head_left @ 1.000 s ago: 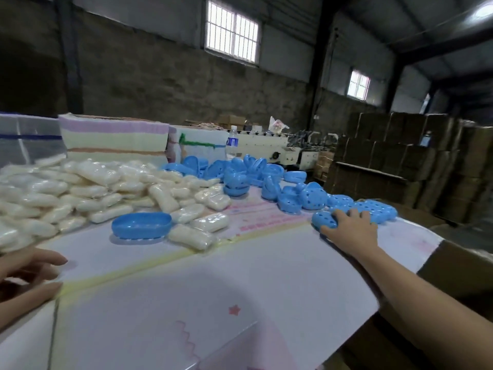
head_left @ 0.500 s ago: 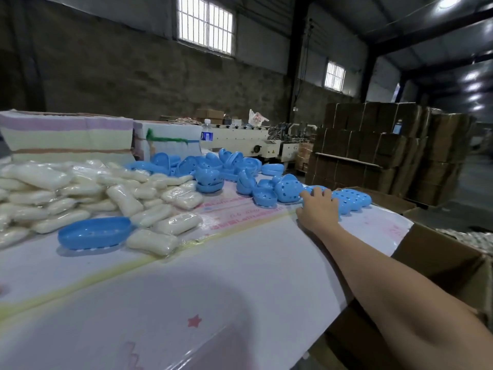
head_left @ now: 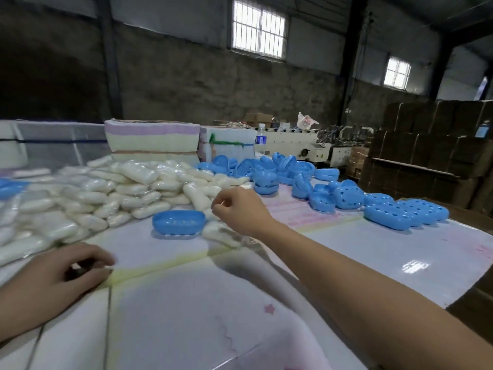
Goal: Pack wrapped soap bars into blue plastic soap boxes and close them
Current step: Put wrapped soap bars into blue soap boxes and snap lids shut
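An open blue soap box base [head_left: 178, 222] sits on the white table [head_left: 360, 252], with a wrapped soap bar [head_left: 221, 233] lying just right of it. A big heap of wrapped soap bars [head_left: 106, 188] spreads over the table's left. My right hand [head_left: 241, 210] hovers over the bars right of the base, fingers loosely curled, nothing visible in it. My left hand [head_left: 58, 273] rests on the table near the front left, fingers loosely curled and empty. A row of perforated blue lids [head_left: 405, 213] lies at the right. More blue box parts [head_left: 280, 169] are piled behind.
Stacks of striped sheets [head_left: 152, 140] stand behind the soap heap, with a water bottle [head_left: 261, 137] beside them. Brown cartons [head_left: 426, 145] are stacked beyond the table's right edge. A cream machine [head_left: 301, 145] stands at the back.
My right hand left the perforated lids at the right and swung left to the soap bars beside the open base. My left hand has come back into view. The camera turned left.
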A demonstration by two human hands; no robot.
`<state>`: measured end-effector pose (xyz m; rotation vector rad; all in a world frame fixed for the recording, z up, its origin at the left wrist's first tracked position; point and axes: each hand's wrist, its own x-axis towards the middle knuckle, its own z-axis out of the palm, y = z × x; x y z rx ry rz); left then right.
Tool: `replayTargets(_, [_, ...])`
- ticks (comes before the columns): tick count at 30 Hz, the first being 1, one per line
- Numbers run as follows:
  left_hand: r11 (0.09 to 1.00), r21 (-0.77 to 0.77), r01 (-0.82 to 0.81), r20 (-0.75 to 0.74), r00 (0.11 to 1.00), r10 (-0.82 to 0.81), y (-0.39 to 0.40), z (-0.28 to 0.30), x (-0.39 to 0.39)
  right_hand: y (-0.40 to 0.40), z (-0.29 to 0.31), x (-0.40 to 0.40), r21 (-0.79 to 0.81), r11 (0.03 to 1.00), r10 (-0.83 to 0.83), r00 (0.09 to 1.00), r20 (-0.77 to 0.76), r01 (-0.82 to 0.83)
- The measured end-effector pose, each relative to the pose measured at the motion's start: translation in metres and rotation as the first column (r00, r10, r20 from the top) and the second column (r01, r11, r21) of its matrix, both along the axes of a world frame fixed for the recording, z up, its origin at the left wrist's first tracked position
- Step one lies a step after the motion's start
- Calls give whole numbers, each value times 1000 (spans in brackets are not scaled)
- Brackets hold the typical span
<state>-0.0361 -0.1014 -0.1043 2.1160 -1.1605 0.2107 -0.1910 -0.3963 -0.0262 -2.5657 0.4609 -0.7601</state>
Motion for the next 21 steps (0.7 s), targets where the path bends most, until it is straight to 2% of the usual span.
replayTargets(3, [996,1,-85,0,996,85,3,22,-7,57,-1,37,-6,986,165,984,-66,-166])
replayTargets(6, [985,25,-168,18,986,168,10,31,-9,102,2,71,-32,965,256,963,-86,-259])
replayTargets(10, [977,20,-212,11,977,212,14,35,-7,142,-19,99,154,954,256,966,17,-256])
replayTargets(14, [971,7,-237,-16,971,237,14,35,-5,150,-38,101,76,956,282,958,46,-285])
replayTargets(18, [965,2,-262,-4,965,262,14,39,-7,148,-39,96,92,919,388,920,-55,-383])
replayTargets(21, [951,-3,-310,-21,951,310,18,47,-7,151,-40,94,61,898,440,896,-65,-437])
